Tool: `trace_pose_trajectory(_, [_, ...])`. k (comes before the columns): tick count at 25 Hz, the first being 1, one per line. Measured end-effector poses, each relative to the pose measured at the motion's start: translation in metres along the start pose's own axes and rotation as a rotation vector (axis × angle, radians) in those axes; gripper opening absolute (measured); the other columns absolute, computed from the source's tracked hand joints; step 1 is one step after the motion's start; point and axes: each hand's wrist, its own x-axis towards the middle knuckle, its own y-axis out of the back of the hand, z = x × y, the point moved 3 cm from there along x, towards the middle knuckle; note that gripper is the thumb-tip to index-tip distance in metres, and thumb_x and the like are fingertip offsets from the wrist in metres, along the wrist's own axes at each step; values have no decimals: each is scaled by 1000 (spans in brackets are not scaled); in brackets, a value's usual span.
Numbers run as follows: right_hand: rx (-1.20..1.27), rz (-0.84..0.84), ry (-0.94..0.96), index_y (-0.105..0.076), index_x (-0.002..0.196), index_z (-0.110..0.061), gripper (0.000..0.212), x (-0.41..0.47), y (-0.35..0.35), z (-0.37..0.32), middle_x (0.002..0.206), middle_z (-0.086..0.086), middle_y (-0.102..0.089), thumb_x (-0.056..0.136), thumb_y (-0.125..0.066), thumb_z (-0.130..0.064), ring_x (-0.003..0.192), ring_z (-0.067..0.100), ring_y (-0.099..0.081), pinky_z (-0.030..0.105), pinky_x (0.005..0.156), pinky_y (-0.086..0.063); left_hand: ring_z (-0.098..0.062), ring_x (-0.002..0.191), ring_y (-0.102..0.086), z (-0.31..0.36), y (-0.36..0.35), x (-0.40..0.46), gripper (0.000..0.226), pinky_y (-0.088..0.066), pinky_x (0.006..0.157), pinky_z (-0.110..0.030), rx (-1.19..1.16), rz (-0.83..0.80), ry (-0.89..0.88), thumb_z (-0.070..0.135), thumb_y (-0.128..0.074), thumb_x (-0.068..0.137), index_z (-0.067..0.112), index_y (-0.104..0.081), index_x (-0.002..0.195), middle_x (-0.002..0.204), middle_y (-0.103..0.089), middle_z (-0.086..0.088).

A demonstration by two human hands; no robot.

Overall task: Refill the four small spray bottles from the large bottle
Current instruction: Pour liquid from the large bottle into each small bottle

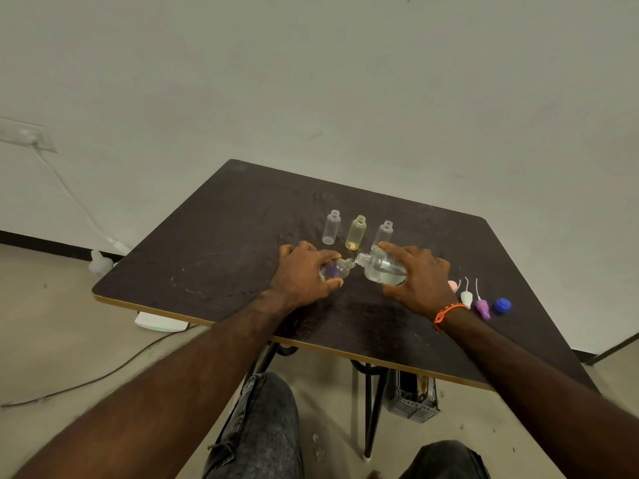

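Dark table [214,243], large bottle [382,267] tipped — neck leftward, meeting small bottle [337,269].

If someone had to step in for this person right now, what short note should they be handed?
Left hand grips a small clear bottle with a purple tint, tilted toward the right.
Right hand grips the large clear bottle of liquid, tipped so its neck meets the small bottle's mouth.
Standing uncapped behind on the dark table: clear small bottle, yellow-tinted small bottle, another clear small bottle. All three look empty.
Spray tops and blue cap lie to the right.
Done: caps off. Left: finish this fill, fill three more, recap.
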Motion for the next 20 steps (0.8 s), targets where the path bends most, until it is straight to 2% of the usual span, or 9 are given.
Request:
trace_pose_trajectory(16, [-49, -12, 30, -34, 150, -43, 83, 2, 6, -3, 145, -2, -51, 77, -74, -45, 132, 25, -42, 50, 107, -25, -10, 117, -47, 0, 3, -3, 60, -23, 102, -37, 0, -6, -4, 57, -73, 86, 38, -59, 141, 114, -65, 13])
trace_pose_trajectory(20, [-56, -1, 38, -34, 150, -44, 83, 2, 8, -2, 144, -3, -51, 77, -74, -45, 131, 24, -42, 48, 105, -25, -9, 115, -47, -1, 3, -3, 60, -21, 98, -34, -2, -5, 3, 58, -73, 85, 38, -60, 140, 114, -65, 15])
